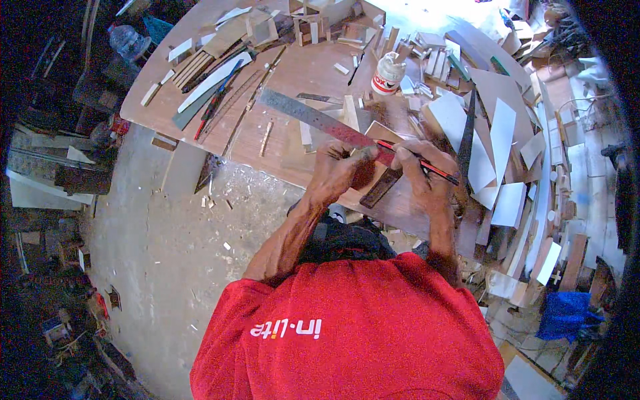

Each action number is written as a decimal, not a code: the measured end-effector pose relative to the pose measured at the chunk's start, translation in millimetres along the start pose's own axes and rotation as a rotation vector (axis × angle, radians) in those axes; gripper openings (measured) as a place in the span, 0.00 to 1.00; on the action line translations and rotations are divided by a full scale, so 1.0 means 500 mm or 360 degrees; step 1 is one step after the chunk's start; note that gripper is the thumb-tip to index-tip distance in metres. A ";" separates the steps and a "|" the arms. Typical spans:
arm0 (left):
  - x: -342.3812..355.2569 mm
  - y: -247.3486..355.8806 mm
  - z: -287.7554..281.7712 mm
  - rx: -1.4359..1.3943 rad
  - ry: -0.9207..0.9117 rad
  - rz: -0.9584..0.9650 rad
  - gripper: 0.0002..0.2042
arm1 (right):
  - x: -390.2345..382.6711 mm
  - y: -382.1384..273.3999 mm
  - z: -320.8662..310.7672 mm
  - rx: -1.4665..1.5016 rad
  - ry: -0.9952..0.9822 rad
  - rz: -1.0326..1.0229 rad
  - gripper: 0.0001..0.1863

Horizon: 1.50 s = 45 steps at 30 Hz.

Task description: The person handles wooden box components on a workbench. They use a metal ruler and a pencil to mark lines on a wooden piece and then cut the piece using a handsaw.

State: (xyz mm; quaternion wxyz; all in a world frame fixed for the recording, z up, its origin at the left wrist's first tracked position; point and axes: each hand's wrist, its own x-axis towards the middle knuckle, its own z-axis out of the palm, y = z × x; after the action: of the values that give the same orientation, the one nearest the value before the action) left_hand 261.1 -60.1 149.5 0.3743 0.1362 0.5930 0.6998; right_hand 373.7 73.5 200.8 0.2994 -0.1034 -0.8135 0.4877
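My left hand (335, 172) is closed at the lower edge of a long grey metal blade, with its thumb and fingers pressed together there. The blade looks like part of a try square (300, 117), and a dark bar (382, 188) extends from its near right end toward the table edge. My right hand (423, 172) is closed around a slim red and black pencil (437, 170), whose tip end points left over the blade. Behind the hands, a pale wood block (353, 113) rests partly under the blade. What lies beneath my fingers is hidden.
A white tub with a red label (388, 73) stands on the wooden table (257, 157). White and brown offcuts (477, 143) crowd the right. Wood strips (193, 70) and small wooden frames (310, 30) lie at the far left and back. Scraps litter the concrete floor (180, 253).
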 end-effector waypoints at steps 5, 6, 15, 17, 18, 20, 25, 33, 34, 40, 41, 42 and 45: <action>0.003 0.007 0.010 -0.0078 -0.0043 0.0006 0.10 | 0.009 -0.003 0.004 -0.0170 0.0009 -0.0050 0.07; 0.005 0.008 0.010 -0.0081 -0.0039 0.0021 0.10 | 0.010 -0.006 0.004 -0.0204 0.0004 -0.0012 0.07; 0.012 0.016 0.012 -0.0052 -0.0044 -0.0025 0.10 | 0.010 0.024 -0.008 -0.0175 -0.0036 -0.0127 0.07; 0.011 0.022 0.015 -0.0072 -0.0025 -0.0014 0.11 | 0.003 0.023 -0.007 -0.0064 0.0002 -0.0048 0.07; 0.011 0.023 0.016 -0.0092 -0.0008 -0.0001 0.11 | 0.001 0.022 -0.006 0.0046 0.0042 0.0032 0.07; 0.012 0.024 0.015 -0.0091 -0.0075 -0.0008 0.10 | 0.010 0.020 -0.001 0.0020 0.0019 0.0017 0.07; 0.026 0.005 -0.003 -0.0016 -0.0040 0.0135 0.11 | -0.004 0.015 -0.033 -0.0205 -0.0061 0.0029 0.08; 0.038 0.019 -0.013 -0.0170 -0.0114 0.0013 0.14 | -0.035 -0.003 -0.073 -0.0298 0.0134 0.0134 0.06; 0.037 0.020 -0.011 -0.0168 -0.0121 0.0009 0.14 | -0.033 -0.004 -0.067 -0.0301 0.0140 0.0138 0.06; 0.030 0.015 -0.004 -0.0054 -0.0065 0.0086 0.15 | -0.027 0.017 -0.051 -0.0207 0.0010 0.0029 0.07; 0.030 0.017 -0.007 -0.0056 -0.0098 0.0046 0.14 | -0.026 0.015 -0.048 -0.0194 -0.0012 0.0073 0.07; 0.029 0.018 -0.010 -0.0058 -0.0131 0.0006 0.14 | -0.025 0.014 -0.045 -0.0180 -0.0035 0.0117 0.07; 0.033 0.001 -0.019 0.0015 -0.0189 -0.0015 0.11 | -0.019 0.027 -0.023 -0.0084 0.0000 -0.0012 0.07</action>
State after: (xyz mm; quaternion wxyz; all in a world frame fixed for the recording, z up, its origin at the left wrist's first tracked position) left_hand 243.4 -55.6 143.4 0.4113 0.1765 0.5738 0.6859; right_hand 386.3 84.7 189.5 0.2983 -0.1082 -0.8265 0.4650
